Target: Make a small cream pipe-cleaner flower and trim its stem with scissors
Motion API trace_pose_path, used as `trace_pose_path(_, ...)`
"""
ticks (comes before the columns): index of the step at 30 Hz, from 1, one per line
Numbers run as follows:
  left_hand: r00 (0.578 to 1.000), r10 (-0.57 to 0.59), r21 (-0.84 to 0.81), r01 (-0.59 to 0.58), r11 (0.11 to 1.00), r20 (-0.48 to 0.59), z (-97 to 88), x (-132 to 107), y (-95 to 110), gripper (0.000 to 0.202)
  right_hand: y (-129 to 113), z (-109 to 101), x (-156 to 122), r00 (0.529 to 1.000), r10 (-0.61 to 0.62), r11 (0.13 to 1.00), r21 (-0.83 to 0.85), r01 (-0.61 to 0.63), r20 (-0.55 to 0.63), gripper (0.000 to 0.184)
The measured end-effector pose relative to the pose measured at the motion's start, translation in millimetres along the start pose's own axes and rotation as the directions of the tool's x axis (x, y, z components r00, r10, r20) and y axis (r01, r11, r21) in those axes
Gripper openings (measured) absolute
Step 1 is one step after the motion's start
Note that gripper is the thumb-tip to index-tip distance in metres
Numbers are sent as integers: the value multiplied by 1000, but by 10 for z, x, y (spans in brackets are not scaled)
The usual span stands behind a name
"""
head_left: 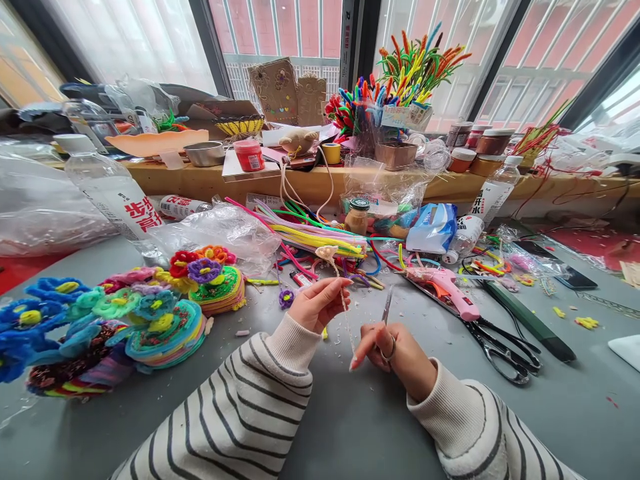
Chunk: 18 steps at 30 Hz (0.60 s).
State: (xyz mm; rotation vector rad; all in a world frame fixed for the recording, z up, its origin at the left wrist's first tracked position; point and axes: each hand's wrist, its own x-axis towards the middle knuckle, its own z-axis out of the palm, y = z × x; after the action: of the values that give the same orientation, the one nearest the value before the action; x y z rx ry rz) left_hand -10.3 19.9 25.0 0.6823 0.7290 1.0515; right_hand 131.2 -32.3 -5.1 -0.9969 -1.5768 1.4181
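Observation:
My left hand (319, 303) pinches a thin cream pipe cleaner (338, 273) that curls into a small loop at its top and hangs down toward my right hand. My right hand (395, 352) has its fingers through the handle rings of small silver scissors (387, 308), whose blades point up. One fingertip touches the stem's lower end. Both hands hover over the grey table (350, 413) in front of me, and both sleeves are striped.
Finished pipe-cleaner flower coasters (165, 327) lie at left, beside a water bottle (113, 193). A pile of loose pipe cleaners (320, 237), a pink glue gun (445, 287) and black scissors (503, 347) lie behind and right. Jars and pipe-cleaner bunches crowd the wooden shelf (310, 177).

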Motion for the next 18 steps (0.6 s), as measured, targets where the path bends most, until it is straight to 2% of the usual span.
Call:
trace_pose_path(4, 1000, 0, -14, 1, 1000, 14, -4, -1, -2, 26, -66, 38, -30, 993, -73, 993, -88, 81, 90, 77)
trace_pose_path(10, 1000, -15, 8, 15, 1000, 9, -25, 10, -23, 24, -152, 90, -35, 960, -98, 969, -196, 152, 262, 81)
trace_pose_path(18, 994, -74, 68, 69, 995, 74, 2, -11, -37, 28, -172, 85, -48, 933, -72, 973, -180, 143, 353, 77)
